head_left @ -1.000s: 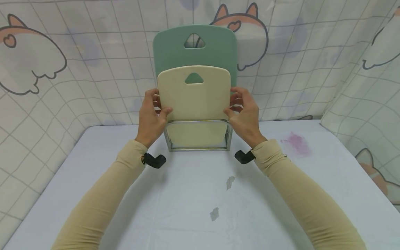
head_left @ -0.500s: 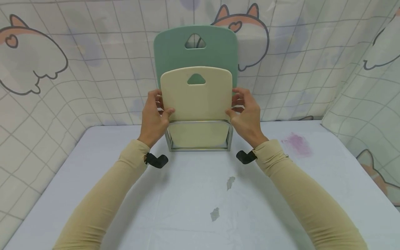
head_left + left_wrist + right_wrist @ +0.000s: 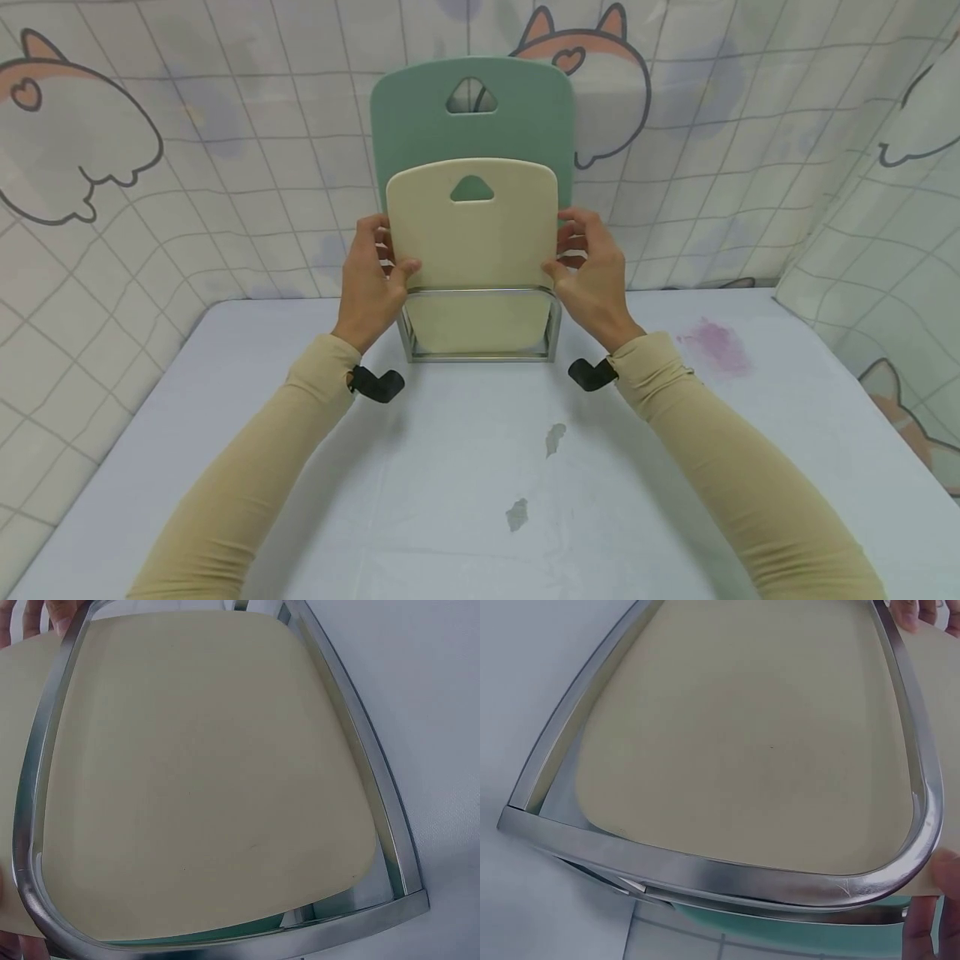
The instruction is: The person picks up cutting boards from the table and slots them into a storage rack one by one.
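Note:
A cream cutting board (image 3: 472, 237) with a handle slot stands upright in a metal rack (image 3: 482, 359). Behind it rises a larger green cutting board (image 3: 472, 133). My left hand (image 3: 369, 283) pinches the cream board's left edge, thumb on its front face and fingers behind. On the opposite edge my right hand (image 3: 594, 279) grips in the same way. Both wrist views show the cream board's lower part (image 3: 202, 772) inside the rack's front frame (image 3: 780, 881), its bottom corners close to the base bars.
The rack stands on a white table (image 3: 450, 450) near its back edge. A patterned curtain (image 3: 285, 150) hangs close behind the boards and along both sides. A pink stain (image 3: 716, 343) and two grey patches (image 3: 517, 515) mark the tabletop.
Between the first two frames the cream board and my left hand shifted slightly right, centring the board more in the rack. Since then both hands have kept their hold, almost still.

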### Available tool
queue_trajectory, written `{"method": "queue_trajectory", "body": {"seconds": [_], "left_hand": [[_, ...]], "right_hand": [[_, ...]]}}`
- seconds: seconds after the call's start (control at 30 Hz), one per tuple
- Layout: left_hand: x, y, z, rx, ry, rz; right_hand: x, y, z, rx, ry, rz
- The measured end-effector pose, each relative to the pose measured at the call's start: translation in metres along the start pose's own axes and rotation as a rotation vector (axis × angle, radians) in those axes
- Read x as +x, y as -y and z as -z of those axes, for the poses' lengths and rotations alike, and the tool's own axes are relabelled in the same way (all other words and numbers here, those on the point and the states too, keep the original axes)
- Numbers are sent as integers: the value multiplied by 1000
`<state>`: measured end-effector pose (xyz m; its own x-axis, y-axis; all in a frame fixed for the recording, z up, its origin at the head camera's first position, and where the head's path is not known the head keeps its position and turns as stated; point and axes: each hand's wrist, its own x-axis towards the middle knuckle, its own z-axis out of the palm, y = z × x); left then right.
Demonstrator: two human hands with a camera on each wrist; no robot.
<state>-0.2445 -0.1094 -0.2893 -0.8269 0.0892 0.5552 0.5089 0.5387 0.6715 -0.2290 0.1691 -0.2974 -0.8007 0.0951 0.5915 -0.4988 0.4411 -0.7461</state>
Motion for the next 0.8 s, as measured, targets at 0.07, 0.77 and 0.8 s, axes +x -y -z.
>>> {"method": "queue_trajectory", "body": {"seconds": [0.07,0.77,0.8], "left_hand": [[1,1,0,1,1,1],[6,8,-3,-5,-7,21],[6,8,-3,-2,-8,17]], "right_hand": [[0,0,-1,-6,1,-1],[1,-5,-6,-23,1,-45],[2,-5,-6,-21,1,-49]]}}
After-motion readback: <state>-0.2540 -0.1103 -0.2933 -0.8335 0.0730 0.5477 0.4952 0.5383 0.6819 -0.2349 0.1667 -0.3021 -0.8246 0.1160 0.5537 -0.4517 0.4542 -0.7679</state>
